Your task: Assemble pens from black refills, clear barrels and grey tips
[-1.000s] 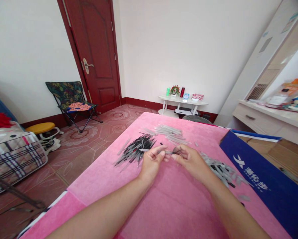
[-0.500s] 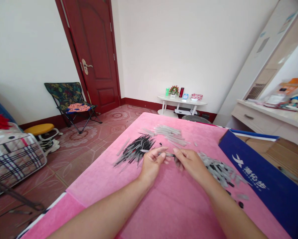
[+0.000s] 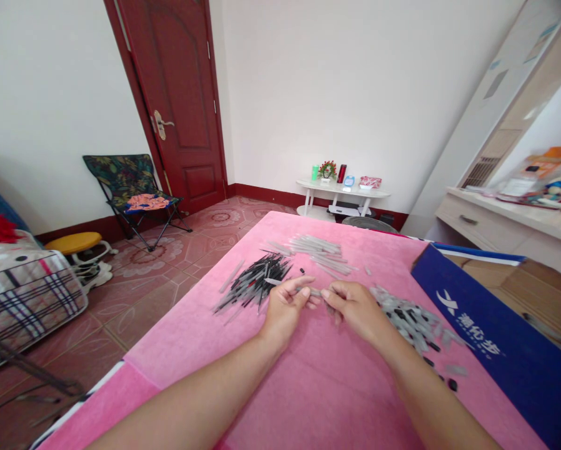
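Both my hands meet over the middle of a pink cloth-covered table (image 3: 308, 387). My left hand (image 3: 285, 306) is closed in a pinch round a thin grey pen part (image 3: 275, 282) that points left. My right hand (image 3: 355, 307) is closed on the other end of the same part, fingertips almost touching the left ones. A heap of black and grey pen refills (image 3: 257, 282) lies just left of my hands. A pile of grey pen barrels (image 3: 320, 250) sits behind them. Grey pen caps (image 3: 412, 322) are scattered to the right.
A blue cardboard box (image 3: 486, 337) stands open at the table's right edge. Beyond the table are a small white side table (image 3: 343, 187), a red door (image 3: 177, 100), a folding chair (image 3: 130, 187) and a yellow stool (image 3: 74, 242). A white dresser (image 3: 510, 225) stands at the right.
My right hand has slid a little left along the pen part, closing the gap to my left hand. The left hand has stayed in place.
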Action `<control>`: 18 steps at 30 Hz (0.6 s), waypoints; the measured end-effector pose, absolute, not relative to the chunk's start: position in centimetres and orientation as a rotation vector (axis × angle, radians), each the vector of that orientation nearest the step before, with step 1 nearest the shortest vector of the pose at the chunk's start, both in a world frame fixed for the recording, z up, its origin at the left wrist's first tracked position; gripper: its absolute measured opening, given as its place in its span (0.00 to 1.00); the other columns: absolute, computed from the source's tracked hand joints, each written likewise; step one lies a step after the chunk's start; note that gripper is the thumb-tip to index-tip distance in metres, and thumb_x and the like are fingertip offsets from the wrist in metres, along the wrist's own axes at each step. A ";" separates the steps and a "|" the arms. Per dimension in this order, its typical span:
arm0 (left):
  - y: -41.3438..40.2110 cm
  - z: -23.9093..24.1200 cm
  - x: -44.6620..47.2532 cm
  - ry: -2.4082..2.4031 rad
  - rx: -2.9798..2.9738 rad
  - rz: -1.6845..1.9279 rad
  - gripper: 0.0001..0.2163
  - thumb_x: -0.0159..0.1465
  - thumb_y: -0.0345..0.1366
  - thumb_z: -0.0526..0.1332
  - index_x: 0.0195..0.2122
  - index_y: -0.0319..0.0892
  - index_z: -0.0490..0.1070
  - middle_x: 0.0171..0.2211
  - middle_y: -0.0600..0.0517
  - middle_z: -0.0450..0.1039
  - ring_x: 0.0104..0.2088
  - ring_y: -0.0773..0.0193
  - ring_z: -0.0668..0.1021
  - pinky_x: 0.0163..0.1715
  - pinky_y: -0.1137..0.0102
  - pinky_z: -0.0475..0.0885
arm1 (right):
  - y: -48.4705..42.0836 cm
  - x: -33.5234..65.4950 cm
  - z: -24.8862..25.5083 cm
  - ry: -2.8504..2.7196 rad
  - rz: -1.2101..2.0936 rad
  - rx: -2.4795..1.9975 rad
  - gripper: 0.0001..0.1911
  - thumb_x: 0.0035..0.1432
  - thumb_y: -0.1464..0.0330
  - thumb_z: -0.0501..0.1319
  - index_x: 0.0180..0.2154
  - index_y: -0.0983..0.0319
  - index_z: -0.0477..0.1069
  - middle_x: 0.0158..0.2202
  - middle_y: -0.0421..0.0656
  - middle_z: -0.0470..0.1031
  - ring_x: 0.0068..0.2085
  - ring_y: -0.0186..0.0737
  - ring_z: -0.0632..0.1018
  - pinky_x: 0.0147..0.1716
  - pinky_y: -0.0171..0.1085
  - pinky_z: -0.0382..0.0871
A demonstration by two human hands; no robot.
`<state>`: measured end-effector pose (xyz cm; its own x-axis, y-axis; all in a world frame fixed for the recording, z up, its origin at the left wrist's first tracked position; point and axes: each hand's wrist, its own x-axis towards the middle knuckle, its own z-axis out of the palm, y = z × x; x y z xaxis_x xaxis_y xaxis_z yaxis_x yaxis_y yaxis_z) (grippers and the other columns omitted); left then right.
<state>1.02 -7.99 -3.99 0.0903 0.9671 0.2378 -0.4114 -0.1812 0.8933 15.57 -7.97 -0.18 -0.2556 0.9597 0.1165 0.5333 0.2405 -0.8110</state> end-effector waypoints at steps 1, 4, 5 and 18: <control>-8.0 -4.0 1.0 0.685 1.121 1.424 0.15 0.54 0.38 0.61 0.40 0.35 0.71 0.25 0.47 0.75 0.25 0.65 0.75 0.27 0.71 0.69 | -7.9 15.5 -0.3 -1.857 0.973 -1.364 0.17 0.53 0.61 0.52 0.18 0.64 0.62 0.15 0.38 0.65 0.15 0.30 0.67 0.17 0.30 0.58; -7.9 -3.9 1.1 0.654 1.155 1.412 0.15 0.55 0.38 0.60 0.41 0.35 0.70 0.27 0.46 0.74 0.26 0.64 0.76 0.28 0.70 0.70 | -7.8 15.5 -0.6 -1.689 1.233 -1.354 0.17 0.51 0.58 0.53 0.19 0.64 0.63 0.14 0.38 0.66 0.13 0.30 0.67 0.13 0.30 0.56; -8.0 -3.9 1.1 0.643 1.161 1.412 0.15 0.55 0.37 0.60 0.42 0.35 0.69 0.28 0.46 0.74 0.27 0.63 0.76 0.28 0.69 0.71 | -7.7 15.6 -0.7 -1.604 1.293 -1.339 0.17 0.49 0.58 0.54 0.20 0.64 0.63 0.14 0.38 0.66 0.13 0.30 0.67 0.13 0.30 0.56; -7.9 -4.0 1.0 0.681 0.913 1.528 0.11 0.54 0.36 0.61 0.37 0.39 0.66 0.31 0.51 0.71 0.33 0.66 0.74 0.32 0.71 0.70 | -8.0 14.2 -1.5 -1.481 1.164 -1.236 0.19 0.49 0.56 0.56 0.19 0.65 0.64 0.15 0.38 0.67 0.14 0.28 0.67 0.14 0.28 0.59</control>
